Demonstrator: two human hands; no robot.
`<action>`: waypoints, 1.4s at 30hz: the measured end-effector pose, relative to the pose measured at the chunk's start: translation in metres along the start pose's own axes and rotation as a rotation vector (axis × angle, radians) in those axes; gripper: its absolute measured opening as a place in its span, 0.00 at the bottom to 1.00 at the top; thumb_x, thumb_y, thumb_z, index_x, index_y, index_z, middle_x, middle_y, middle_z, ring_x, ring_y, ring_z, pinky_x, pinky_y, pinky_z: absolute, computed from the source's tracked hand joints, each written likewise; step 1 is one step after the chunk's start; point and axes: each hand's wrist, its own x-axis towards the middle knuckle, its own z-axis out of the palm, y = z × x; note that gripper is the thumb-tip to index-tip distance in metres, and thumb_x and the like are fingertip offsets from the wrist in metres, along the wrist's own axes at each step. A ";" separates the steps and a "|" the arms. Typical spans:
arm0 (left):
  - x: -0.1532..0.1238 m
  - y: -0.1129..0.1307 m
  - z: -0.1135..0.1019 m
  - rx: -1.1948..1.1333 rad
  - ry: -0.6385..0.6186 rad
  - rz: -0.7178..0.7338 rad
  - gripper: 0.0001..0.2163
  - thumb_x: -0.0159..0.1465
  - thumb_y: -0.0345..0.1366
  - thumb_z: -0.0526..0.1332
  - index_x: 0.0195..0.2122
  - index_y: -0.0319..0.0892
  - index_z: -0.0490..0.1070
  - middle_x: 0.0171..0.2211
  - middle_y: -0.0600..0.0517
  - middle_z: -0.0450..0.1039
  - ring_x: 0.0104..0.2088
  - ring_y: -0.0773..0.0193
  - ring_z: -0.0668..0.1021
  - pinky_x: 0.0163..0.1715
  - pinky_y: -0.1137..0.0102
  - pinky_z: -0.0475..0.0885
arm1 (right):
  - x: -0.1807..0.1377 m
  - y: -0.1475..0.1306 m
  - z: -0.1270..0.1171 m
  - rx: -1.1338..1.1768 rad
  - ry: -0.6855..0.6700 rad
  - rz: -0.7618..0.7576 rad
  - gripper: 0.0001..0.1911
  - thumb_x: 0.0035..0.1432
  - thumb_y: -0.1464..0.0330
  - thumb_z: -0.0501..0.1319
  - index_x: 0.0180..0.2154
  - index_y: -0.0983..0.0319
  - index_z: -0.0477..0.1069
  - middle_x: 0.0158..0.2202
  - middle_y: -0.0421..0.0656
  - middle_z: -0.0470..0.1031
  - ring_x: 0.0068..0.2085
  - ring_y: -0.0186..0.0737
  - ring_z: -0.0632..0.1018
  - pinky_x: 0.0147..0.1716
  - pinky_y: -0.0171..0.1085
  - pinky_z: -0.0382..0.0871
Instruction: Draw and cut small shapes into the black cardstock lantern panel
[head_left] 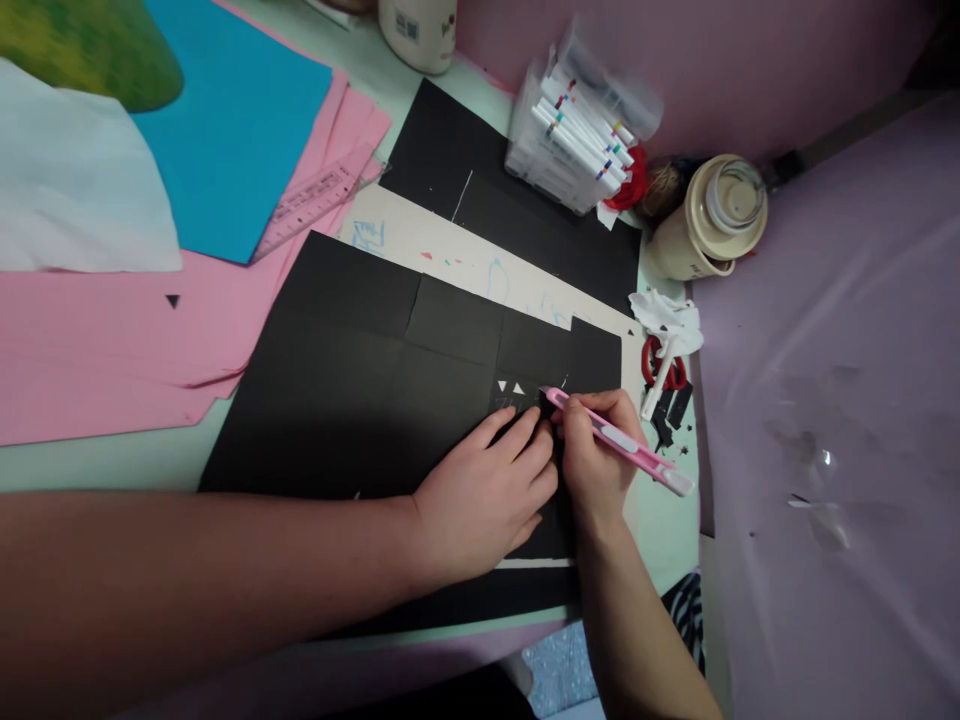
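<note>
My right hand (600,455) grips a pink and white craft knife (626,440), its tip down on black paper (337,360). Beside the tip, two small white triangles (510,387) show as cut-outs in the sheet, with faint drawn outlines just below them. My left hand (491,490) lies on the same sheet, its fingers stretched out and close to the blade. Creases divide the black paper into panels. Under it lies a whitish board (450,245) with blue scribbles. My right fingers partly hide the spot at the knife tip.
Pink sheets (127,360), blue paper (240,140) and a clear ruler (322,195) lie left. More black paper (510,200) is behind. A marker case (574,140), a beige cup (697,225), red-handled scissors (679,372) and black scraps (664,420) are at right.
</note>
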 end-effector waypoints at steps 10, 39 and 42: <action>-0.001 0.003 0.003 0.015 0.009 -0.001 0.22 0.66 0.42 0.56 0.56 0.32 0.67 0.59 0.38 0.65 0.63 0.43 0.63 0.64 0.53 0.52 | -0.005 -0.010 0.005 -0.111 -0.021 -0.101 0.05 0.54 0.72 0.61 0.28 0.60 0.66 0.24 0.36 0.69 0.23 0.32 0.70 0.23 0.34 0.64; 0.000 0.004 0.002 0.040 -0.008 -0.004 0.23 0.66 0.44 0.57 0.56 0.33 0.69 0.59 0.40 0.67 0.64 0.46 0.62 0.63 0.54 0.53 | -0.005 -0.007 0.005 -0.012 -0.070 -0.182 0.09 0.51 0.77 0.57 0.25 0.60 0.61 0.23 0.35 0.67 0.24 0.31 0.67 0.24 0.34 0.62; 0.002 0.003 0.002 0.041 -0.016 -0.005 0.24 0.66 0.44 0.57 0.57 0.34 0.68 0.60 0.40 0.66 0.64 0.46 0.61 0.63 0.54 0.53 | -0.005 -0.006 0.006 -0.010 -0.069 -0.195 0.08 0.51 0.76 0.57 0.25 0.60 0.60 0.22 0.34 0.66 0.22 0.30 0.65 0.22 0.33 0.61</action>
